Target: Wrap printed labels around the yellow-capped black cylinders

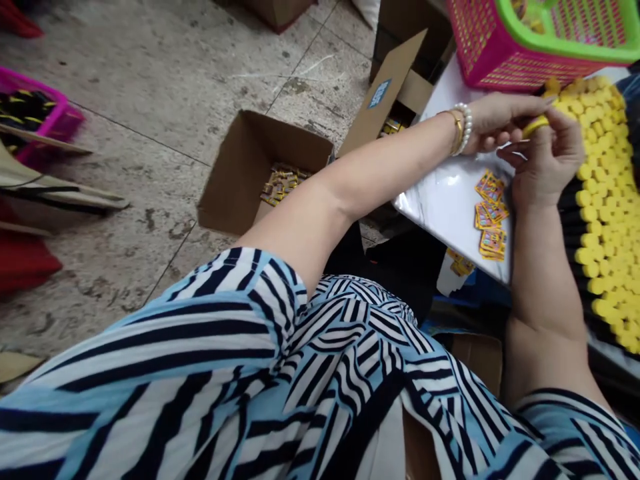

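Over the white tabletop [443,190], my two hands meet at a small yellow piece [535,127]; the rest of it is hidden by fingers. My right hand [553,157] pinches it between thumb and fingers. My left hand [493,123], with a pearl bracelet at the wrist, has its fingers curled around the other side of it. Just below the hands lie several small printed cards or stickers [491,213] in loose piles. Beside my right hand is a large stack of black pieces with round yellow ends [600,220].
A pink and green basket [500,57] stands at the table's far end. On the floor are an open carton [220,177] with small yellow packets and another carton [383,93] with raised flaps. A magenta crate [65,123] holds black and yellow pieces.
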`<state>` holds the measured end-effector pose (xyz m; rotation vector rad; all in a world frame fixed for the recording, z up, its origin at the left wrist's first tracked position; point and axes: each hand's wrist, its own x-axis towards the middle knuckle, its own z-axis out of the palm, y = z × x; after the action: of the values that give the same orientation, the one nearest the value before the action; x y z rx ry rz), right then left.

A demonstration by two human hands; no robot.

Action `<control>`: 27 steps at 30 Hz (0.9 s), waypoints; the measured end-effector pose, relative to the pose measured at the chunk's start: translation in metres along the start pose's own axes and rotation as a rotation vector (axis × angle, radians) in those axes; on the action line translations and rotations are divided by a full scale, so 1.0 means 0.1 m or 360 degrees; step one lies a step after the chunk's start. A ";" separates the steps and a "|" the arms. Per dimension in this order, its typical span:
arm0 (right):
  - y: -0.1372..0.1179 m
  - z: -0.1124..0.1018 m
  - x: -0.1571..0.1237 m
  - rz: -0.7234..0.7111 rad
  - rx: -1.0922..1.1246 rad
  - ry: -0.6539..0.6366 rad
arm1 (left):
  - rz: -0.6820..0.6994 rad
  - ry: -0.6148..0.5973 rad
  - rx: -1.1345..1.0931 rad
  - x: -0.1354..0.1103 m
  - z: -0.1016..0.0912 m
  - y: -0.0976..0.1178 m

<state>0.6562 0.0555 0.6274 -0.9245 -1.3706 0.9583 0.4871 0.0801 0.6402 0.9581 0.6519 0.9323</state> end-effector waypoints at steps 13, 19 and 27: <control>-0.12 -0.11 -0.14 -0.0056 -0.0098 0.0006 | -0.0236 -0.0038 -0.0367 -0.21 0.15 0.16; -0.22 -0.16 -0.12 -0.0126 -0.0143 0.0021 | -0.0442 0.0045 -0.0279 -0.22 0.21 0.12; -0.31 -0.01 -0.02 0.0103 0.0226 0.0033 | -0.0517 0.0111 -0.0320 -0.17 0.18 0.17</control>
<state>0.6579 0.0427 0.6560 -0.8729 -1.2451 1.0781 0.4877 0.0628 0.6643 0.6204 0.7328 0.7278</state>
